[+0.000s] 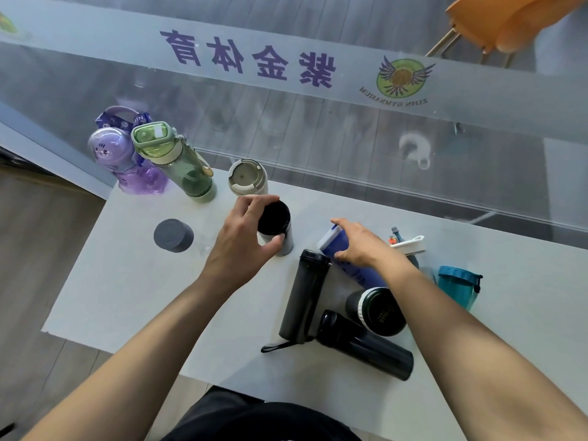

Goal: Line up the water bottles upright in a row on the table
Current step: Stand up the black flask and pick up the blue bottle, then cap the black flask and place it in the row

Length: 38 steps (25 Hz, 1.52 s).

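Observation:
My left hand (pixel 246 237) grips an upright white bottle with a black lid (pixel 276 224) near the table's middle. My right hand (pixel 359 243) rests on a blue bottle with a white cap (pixel 334 243) that lies on its side. Upright along the far edge stand a purple bottle (pixel 127 160), a green bottle (pixel 178 163) and a cream bottle (pixel 246 178). A grey bottle (pixel 173 235) stands alone at the left. A matte black bottle (pixel 304 297), a glossy black bottle (pixel 366 343) and a dark green one (pixel 377 310) lie flat.
A teal cup (pixel 458 286) stands at the right, with a white-lidded bottle (pixel 410 245) behind my right wrist. The white table (pixel 127 297) ends at a glass wall with purple lettering (pixel 248 57). An orange chair (pixel 509 20) shows beyond the glass.

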Motion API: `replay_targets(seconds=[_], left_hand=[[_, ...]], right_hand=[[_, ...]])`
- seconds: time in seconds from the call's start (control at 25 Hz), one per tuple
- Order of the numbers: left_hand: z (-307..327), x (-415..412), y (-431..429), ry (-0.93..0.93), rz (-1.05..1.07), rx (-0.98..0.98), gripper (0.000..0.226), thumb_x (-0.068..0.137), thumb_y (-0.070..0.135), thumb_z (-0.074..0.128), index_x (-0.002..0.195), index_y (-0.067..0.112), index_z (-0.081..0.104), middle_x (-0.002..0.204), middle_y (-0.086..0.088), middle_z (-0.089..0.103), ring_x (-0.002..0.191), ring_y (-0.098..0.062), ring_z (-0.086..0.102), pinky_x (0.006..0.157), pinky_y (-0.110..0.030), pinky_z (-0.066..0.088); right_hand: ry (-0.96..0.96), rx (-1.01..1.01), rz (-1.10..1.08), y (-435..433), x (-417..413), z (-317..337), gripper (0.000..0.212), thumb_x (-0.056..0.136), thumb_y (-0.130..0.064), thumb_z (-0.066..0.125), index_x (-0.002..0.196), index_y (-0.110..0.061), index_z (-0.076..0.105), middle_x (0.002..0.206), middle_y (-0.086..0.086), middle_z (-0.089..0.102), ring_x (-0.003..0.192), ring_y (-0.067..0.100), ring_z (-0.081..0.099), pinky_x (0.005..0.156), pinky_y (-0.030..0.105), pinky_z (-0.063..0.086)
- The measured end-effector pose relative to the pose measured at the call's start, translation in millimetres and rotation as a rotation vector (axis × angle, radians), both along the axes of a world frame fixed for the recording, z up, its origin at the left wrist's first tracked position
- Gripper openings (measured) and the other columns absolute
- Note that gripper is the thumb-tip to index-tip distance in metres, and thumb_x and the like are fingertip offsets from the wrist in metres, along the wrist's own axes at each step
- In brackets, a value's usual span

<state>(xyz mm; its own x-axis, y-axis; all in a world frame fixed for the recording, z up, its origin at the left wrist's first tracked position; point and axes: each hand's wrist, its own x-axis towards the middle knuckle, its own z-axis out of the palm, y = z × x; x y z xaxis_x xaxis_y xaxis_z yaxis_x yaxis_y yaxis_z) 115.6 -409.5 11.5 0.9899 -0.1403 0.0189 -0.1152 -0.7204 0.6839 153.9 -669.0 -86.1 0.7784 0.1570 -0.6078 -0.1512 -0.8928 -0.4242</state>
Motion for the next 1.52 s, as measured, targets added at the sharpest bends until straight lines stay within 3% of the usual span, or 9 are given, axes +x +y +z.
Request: replay_targets(seconds=[0.52,0.76,0.84,0.92,1.0,1.12,1.24,1.52], left_hand=[[-4,68,-53,0.001,-0.082,-0.038,0.059,0.080,0.022,0.076,0.132,0.029,0.050,0.126,0.002,0.050,0.113,-0.020,0.054,0.095,-0.043,0.052],[2,77,-56,0.055,-0.124,-0.030,0.070,0.079,0.031,0.077,0.140,0.035,0.044,0.130,0.004,0.048,0.115,-0.017,0.052,0.100,-0.039,0.050],[13,81,-42,0.037,-0.141,0.037,0.070,0.083,0.034,0.072,0.145,0.037,0.039,0.138,0.003,0.045,0.120,-0.020,0.048,0.103,-0.033,0.039],[27,93,-17,0.009,-0.078,0.129,0.061,0.088,0.022,0.062,0.144,0.035,0.043,0.142,-0.001,0.045,0.123,-0.025,0.044,0.102,-0.030,0.031],[29,111,13,0.064,-0.028,0.291,0.064,0.085,0.016,0.058,0.144,0.035,0.045,0.143,-0.006,0.044,0.124,-0.032,0.042,0.104,-0.036,0.032],[13,122,41,0.281,-0.106,0.523,0.080,0.075,0.026,0.068,0.148,0.040,0.036,0.147,-0.013,0.036,0.128,-0.043,0.039,0.110,-0.047,0.035],[-7,123,43,0.366,-0.161,0.515,0.083,0.075,0.020,0.074,0.146,0.040,0.036,0.145,-0.010,0.035,0.123,-0.041,0.041,0.106,-0.045,0.039],[-23,138,46,0.238,-0.173,0.440,0.064,0.084,0.014,0.071,0.138,0.035,0.045,0.132,-0.011,0.042,0.113,-0.038,0.046,0.099,-0.045,0.043]], right_hand=[[0.023,0.048,-0.072,-16,-11,-1,0.084,0.082,-0.024,0.076,0.154,-0.024,0.033,0.153,0.009,0.044,0.134,0.030,0.048,0.106,0.038,0.043],[-0.134,0.148,-0.260,-12,-2,5,0.087,0.076,-0.046,0.081,0.149,-0.028,0.039,0.140,0.009,0.052,0.129,0.027,0.053,0.106,0.039,0.044],[-0.236,0.215,-0.338,-2,14,15,0.087,0.075,-0.043,0.083,0.149,-0.026,0.040,0.137,0.008,0.053,0.127,0.024,0.053,0.106,0.038,0.045],[-0.287,0.285,-0.385,10,30,26,0.090,0.072,-0.039,0.086,0.149,-0.028,0.040,0.136,0.006,0.052,0.125,0.020,0.054,0.099,0.032,0.045],[-0.305,0.328,-0.385,24,40,31,0.092,0.069,-0.034,0.089,0.148,-0.031,0.041,0.138,0.004,0.051,0.125,0.018,0.053,0.094,0.028,0.044],[-0.293,0.356,-0.353,42,45,30,0.085,0.066,-0.027,0.091,0.140,-0.031,0.048,0.131,0.003,0.053,0.121,0.020,0.054,0.098,0.030,0.044],[-0.293,0.355,-0.349,51,44,28,0.078,0.067,-0.025,0.090,0.135,-0.032,0.052,0.126,0.003,0.058,0.113,0.022,0.059,0.097,0.033,0.049],[-0.285,0.433,-0.503,53,45,33,0.066,0.075,-0.018,0.087,0.130,-0.033,0.054,0.115,-0.012,0.061,0.104,0.015,0.061,0.082,0.026,0.046]])
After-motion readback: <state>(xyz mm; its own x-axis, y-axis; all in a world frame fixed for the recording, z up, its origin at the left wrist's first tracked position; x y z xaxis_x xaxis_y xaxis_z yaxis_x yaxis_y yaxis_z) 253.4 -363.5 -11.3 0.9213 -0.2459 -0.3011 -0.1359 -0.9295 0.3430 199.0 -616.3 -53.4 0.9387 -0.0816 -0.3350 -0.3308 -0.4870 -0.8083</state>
